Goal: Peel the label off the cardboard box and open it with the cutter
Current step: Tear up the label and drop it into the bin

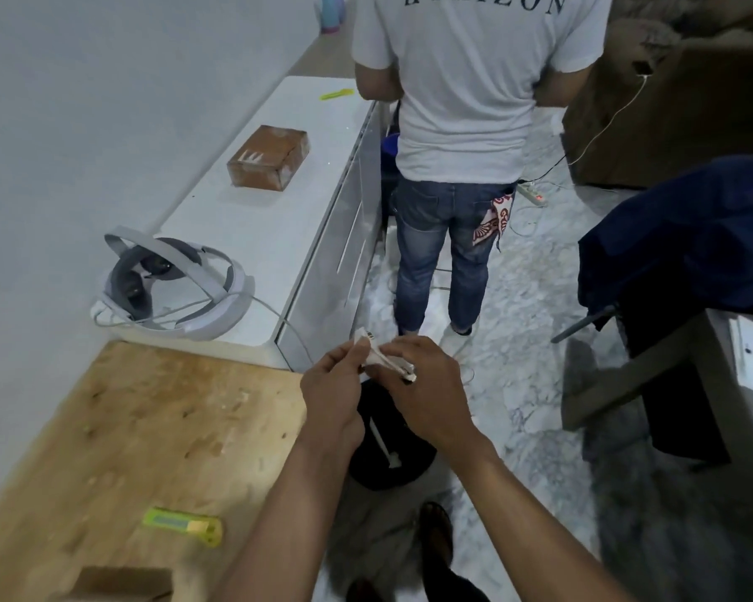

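Note:
Both my hands hold a crumpled white label (377,356) in the air past the wooden table's right edge. My left hand (333,391) pinches its left end and my right hand (427,384) grips its right part. A green and yellow cutter (183,524) lies on the wooden table (127,427) near the front. A corner of a cardboard box (122,584) shows at the bottom edge of the view. Another taped cardboard box (268,157) sits on the white cabinet top.
A white headset (170,288) with a cable lies on the white cabinet (279,236). A person in a white shirt and jeans (453,145) stands close ahead. A black bin (388,445) is below my hands. A chair with dark cloth (670,275) stands at the right.

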Demonstrator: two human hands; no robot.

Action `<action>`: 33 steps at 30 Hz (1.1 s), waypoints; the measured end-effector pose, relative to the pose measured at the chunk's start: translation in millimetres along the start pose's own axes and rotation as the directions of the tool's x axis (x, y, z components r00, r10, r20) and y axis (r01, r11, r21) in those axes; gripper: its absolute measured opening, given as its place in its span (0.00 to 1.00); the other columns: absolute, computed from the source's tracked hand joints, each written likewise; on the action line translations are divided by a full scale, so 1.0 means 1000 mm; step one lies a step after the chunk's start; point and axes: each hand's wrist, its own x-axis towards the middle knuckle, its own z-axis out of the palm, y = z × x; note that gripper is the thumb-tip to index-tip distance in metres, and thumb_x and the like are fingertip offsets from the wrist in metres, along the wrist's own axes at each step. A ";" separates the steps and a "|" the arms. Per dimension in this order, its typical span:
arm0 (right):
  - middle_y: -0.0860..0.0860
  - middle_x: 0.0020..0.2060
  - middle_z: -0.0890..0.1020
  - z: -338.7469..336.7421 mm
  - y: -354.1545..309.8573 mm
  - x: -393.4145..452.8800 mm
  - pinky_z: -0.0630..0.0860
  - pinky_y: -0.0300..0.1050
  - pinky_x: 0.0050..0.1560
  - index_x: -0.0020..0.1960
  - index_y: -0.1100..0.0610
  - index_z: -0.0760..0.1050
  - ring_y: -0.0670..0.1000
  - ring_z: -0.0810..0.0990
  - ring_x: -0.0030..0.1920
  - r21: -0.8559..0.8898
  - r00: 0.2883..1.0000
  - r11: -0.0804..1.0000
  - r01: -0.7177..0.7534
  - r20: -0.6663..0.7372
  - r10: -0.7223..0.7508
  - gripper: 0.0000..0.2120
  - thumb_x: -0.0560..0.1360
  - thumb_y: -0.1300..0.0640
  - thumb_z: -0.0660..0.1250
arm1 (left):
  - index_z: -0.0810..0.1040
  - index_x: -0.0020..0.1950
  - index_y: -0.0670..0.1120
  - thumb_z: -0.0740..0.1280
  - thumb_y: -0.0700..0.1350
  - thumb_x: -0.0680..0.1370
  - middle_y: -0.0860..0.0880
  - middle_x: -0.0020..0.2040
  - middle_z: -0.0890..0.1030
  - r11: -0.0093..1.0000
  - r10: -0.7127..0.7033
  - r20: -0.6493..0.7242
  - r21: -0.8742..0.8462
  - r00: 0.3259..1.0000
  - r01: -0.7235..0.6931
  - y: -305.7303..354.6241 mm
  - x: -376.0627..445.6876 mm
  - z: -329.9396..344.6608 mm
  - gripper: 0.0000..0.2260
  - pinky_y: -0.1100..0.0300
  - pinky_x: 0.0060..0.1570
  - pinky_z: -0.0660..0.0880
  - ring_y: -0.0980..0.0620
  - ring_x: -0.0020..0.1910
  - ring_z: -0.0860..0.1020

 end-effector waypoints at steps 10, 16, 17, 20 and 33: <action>0.47 0.42 0.83 -0.019 0.029 0.053 0.78 0.47 0.47 0.52 0.51 0.84 0.49 0.81 0.43 0.145 0.994 0.985 -0.091 -0.048 0.099 0.08 0.73 0.57 0.73 | 0.84 0.42 0.44 0.75 0.39 0.73 0.51 0.34 0.81 0.920 0.220 -0.018 0.336 0.975 -0.202 0.014 0.041 0.027 0.02 0.73 0.28 0.71 0.59 0.31 0.77; 0.46 0.40 0.86 -0.017 0.050 0.068 0.81 0.52 0.45 0.56 0.47 0.82 0.49 0.83 0.39 0.264 0.996 0.960 -0.088 0.022 0.085 0.11 0.74 0.49 0.72 | 0.83 0.45 0.40 0.73 0.37 0.74 0.52 0.29 0.78 0.938 0.176 -0.098 0.318 0.980 -0.137 0.014 0.063 0.024 0.01 0.71 0.23 0.69 0.66 0.21 0.73; 0.49 0.39 0.86 -0.014 0.056 0.070 0.81 0.48 0.43 0.58 0.49 0.82 0.50 0.82 0.37 0.227 0.999 0.973 -0.034 -0.005 0.036 0.12 0.75 0.49 0.70 | 0.83 0.45 0.40 0.73 0.37 0.74 0.51 0.31 0.79 0.935 0.176 -0.124 0.330 0.977 -0.127 0.013 0.068 0.023 0.01 0.71 0.23 0.69 0.66 0.22 0.73; 0.50 0.45 0.84 -0.007 0.072 0.073 0.74 0.35 0.48 0.64 0.53 0.78 0.45 0.80 0.44 0.113 0.997 0.990 0.079 -0.010 -0.078 0.14 0.79 0.55 0.67 | 0.83 0.41 0.43 0.73 0.38 0.74 0.52 0.33 0.80 0.918 0.194 -0.179 0.379 0.964 -0.115 0.005 0.082 0.016 0.03 0.72 0.25 0.70 0.65 0.24 0.74; 0.58 0.45 0.82 0.071 0.185 0.055 0.78 0.52 0.46 0.55 0.63 0.79 0.56 0.81 0.45 -0.203 0.919 0.935 -0.290 0.212 0.332 0.13 0.83 0.58 0.58 | 0.85 0.45 0.45 0.74 0.47 0.74 0.49 0.43 0.83 0.571 0.152 -0.224 0.815 0.962 0.099 -0.066 0.149 -0.033 0.06 0.60 0.47 0.73 0.48 0.46 0.81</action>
